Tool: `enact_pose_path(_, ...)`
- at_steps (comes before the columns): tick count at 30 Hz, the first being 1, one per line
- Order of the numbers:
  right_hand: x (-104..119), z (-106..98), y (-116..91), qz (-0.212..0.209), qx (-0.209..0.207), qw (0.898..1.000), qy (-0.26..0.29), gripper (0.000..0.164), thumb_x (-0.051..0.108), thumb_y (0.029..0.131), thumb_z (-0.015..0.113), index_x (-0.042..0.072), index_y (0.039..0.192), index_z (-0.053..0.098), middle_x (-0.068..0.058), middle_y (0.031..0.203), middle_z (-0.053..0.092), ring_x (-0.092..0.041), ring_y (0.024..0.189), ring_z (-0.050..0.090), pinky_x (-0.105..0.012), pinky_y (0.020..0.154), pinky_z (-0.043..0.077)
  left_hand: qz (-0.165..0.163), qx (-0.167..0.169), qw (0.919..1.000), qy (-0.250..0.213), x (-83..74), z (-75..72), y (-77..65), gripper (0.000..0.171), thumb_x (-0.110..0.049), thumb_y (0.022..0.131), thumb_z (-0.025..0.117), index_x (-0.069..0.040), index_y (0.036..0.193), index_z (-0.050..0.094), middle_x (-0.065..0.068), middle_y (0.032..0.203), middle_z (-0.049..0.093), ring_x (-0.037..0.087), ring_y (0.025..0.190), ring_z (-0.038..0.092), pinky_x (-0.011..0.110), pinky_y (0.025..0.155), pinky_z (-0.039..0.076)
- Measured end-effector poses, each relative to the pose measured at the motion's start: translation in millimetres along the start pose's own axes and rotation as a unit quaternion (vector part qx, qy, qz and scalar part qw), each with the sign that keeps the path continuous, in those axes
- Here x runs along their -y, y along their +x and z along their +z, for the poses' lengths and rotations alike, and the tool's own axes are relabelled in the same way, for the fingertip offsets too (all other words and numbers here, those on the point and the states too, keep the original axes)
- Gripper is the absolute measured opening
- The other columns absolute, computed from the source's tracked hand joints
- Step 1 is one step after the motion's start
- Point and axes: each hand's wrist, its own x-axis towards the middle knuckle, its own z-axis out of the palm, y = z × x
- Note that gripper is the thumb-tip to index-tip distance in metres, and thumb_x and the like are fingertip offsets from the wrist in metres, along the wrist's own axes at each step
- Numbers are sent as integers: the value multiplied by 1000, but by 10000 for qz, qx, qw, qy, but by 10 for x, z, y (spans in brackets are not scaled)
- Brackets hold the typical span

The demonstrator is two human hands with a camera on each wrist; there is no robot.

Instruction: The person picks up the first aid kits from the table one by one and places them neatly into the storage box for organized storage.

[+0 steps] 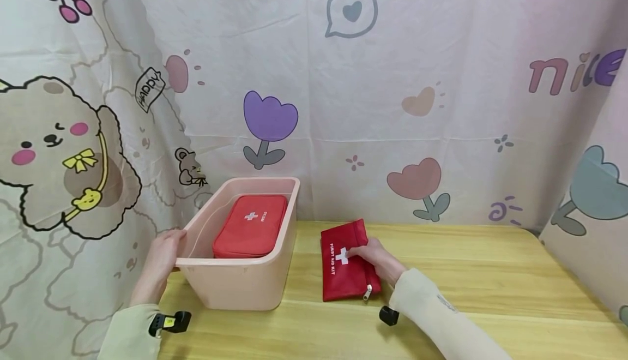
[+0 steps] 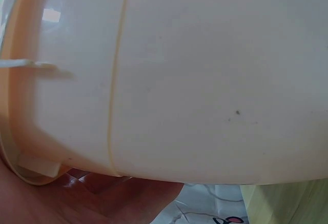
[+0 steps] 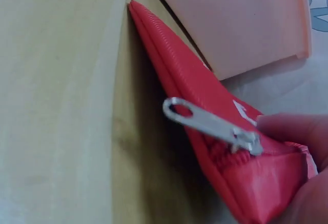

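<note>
A pale pink plastic bin (image 1: 235, 283) stands on the table at left of centre in the head view. Inside lies a red zipped first aid case (image 1: 255, 226) with a white cross. My left hand (image 1: 159, 259) grips the bin's near left corner by the rim; in the left wrist view the bin's outer wall (image 2: 205, 80) hides most of that hand. To the right of the bin, my right hand (image 1: 378, 259) pinches a flat red first aid pouch (image 1: 336, 278) by its right side, thumb over the front. The right wrist view shows the pouch tilted, its metal zipper pull (image 3: 205, 124) hanging near the fingers.
A light wood-grain table (image 1: 466, 273) extends to the right of both hands. Behind it and along the left hangs a printed curtain (image 1: 343, 103) with flowers and bears. Each wrist carries a small black camera, one visible by the right sleeve (image 1: 441, 316).
</note>
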Motion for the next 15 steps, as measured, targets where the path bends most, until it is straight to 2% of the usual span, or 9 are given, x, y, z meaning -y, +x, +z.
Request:
enact_pose_path(7, -15, -1, -60, 13, 328, 9964, 781, 40, 19, 86, 63, -3, 116, 48, -14, 95, 66, -26, 81, 67, -39, 70, 53, 4, 10, 10000, -61, -3, 0, -6, 62, -37, 99, 25, 11, 139, 29, 33, 135, 32, 43, 114, 41, 35, 71, 49)
enact_pose_path(15, 27, 30, -129, 96, 332, 9934, 1098, 44, 29, 89, 59, -4, 117, 49, -13, 95, 67, -25, 80, 67, -36, 70, 53, -3, 61, 10000, -47, 0, -7, -12, 62, -37, 99, 24, 10, 139, 29, 32, 134, 33, 42, 113, 41, 34, 71, 49)
